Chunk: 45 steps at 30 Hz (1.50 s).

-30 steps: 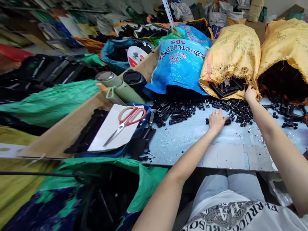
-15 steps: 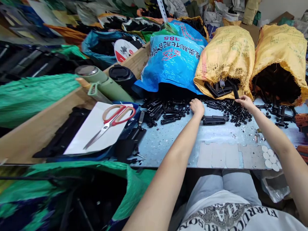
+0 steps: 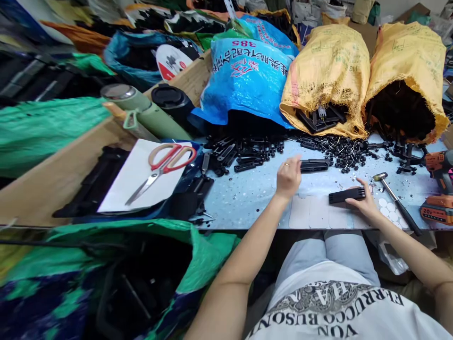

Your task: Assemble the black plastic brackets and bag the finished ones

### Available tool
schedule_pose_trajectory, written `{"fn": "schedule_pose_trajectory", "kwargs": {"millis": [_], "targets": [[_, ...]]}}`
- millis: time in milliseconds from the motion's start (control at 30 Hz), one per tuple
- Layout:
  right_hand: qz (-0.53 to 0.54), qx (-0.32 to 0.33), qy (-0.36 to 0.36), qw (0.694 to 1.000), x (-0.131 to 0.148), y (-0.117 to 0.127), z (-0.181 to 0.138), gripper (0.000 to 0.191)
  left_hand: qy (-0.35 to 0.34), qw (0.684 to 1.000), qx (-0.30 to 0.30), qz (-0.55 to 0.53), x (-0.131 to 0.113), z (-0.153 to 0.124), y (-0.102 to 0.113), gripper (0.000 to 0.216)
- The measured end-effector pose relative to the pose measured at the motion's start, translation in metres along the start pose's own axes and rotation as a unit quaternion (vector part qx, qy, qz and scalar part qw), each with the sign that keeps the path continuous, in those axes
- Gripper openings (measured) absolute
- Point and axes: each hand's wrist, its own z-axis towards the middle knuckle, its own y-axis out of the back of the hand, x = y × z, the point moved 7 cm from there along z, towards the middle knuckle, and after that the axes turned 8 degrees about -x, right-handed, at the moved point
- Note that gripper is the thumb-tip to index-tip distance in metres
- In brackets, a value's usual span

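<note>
My right hand [image 3: 368,202] grips a flat, oblong black plastic part [image 3: 347,195] by its slotted right end, over the front of the blue table [image 3: 244,203]. To its left, my left hand [image 3: 289,178] has its fingers curled together; what they hold, if anything, is hidden. Just past the left fingers lies a small stack of black bars [image 3: 314,165]. Behind that spread black-headed pins or screws [image 3: 347,151] and a heap of black clip-like parts [image 3: 247,153].
A hammer [image 3: 398,200] and a cordless drill [image 3: 439,189] lie to the right, near white discs [image 3: 389,208]. Scissors [image 3: 161,171] rest on white paper at the left. Along the back stand a blue sack [image 3: 247,89] and two yellow sacks [image 3: 329,71] [image 3: 406,61].
My right hand has come back from the yellow sack's mouth toward the table front with the black part. My left hand has drawn back from the heap. The hammer now shows fully.
</note>
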Motion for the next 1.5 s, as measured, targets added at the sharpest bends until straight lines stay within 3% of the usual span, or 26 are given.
{"fn": "schedule_pose_trajectory", "kwargs": {"millis": [67,133,200,267,333,500,600,667,733,800,867,933,1067,1267,1500], "targets": [[-0.075,-0.055,0.044,0.995,-0.002,0.028,0.001,0.081,-0.009,0.999,0.033,0.003,-0.005,-0.021,0.004,0.028],[-0.151,-0.058,0.095,0.982,-0.001,0.043,0.001,0.06,0.052,0.998,0.016,0.028,0.008,-0.036,0.013,0.028],[-0.227,-0.027,0.151,0.962,0.001,0.043,-0.001,0.038,0.132,0.989,-0.013,0.064,0.028,-0.05,0.026,0.03],[-0.286,-0.001,0.199,0.937,0.004,0.035,-0.004,0.034,0.178,0.979,-0.014,0.098,0.04,-0.062,0.035,0.035],[-0.326,0.013,0.225,0.918,0.007,0.025,-0.005,0.039,0.17,0.978,0.024,0.118,0.041,-0.07,0.037,0.037],[-0.372,0.08,0.246,0.891,0.01,-0.007,0.003,0.047,0.036,0.979,0.163,0.114,0.026,-0.062,0.016,0.04],[-0.334,0.114,0.24,0.904,0.017,-0.018,0.007,0.043,0.039,0.983,0.17,0.064,0.025,-0.051,0.008,0.029],[-0.267,0.106,0.204,0.936,0.023,-0.022,0.01,0.043,0.075,0.986,0.148,-0.003,0.019,-0.051,0.005,0.029],[-0.163,0.091,0.12,0.975,0.024,-0.026,0.014,0.047,0.136,0.979,0.135,-0.07,0.007,-0.06,0.003,0.033],[-0.046,0.088,0.004,0.995,0.02,-0.036,0.015,0.053,0.188,0.96,0.156,-0.133,-0.011,-0.074,-0.003,0.033],[0.058,0.103,-0.092,0.989,0.018,-0.052,0.013,0.057,0.202,0.939,0.19,-0.204,-0.035,-0.085,-0.009,0.037],[0.137,0.124,-0.137,0.973,0.021,-0.066,0.009,0.058,0.192,0.922,0.203,-0.269,-0.056,-0.09,-0.01,0.043],[0.201,0.129,-0.137,0.961,0.033,-0.073,0.005,0.059,0.158,0.927,0.172,-0.292,-0.072,-0.089,-0.002,0.044],[0.182,0.15,-0.09,0.968,0.054,-0.067,0.003,0.062,0.106,0.938,0.134,-0.301,-0.077,-0.084,0.01,0.041],[0.153,0.153,-0.047,0.975,0.06,-0.063,0.007,0.053,0.08,0.947,0.124,-0.285,-0.082,-0.079,0.018,0.037]]}}
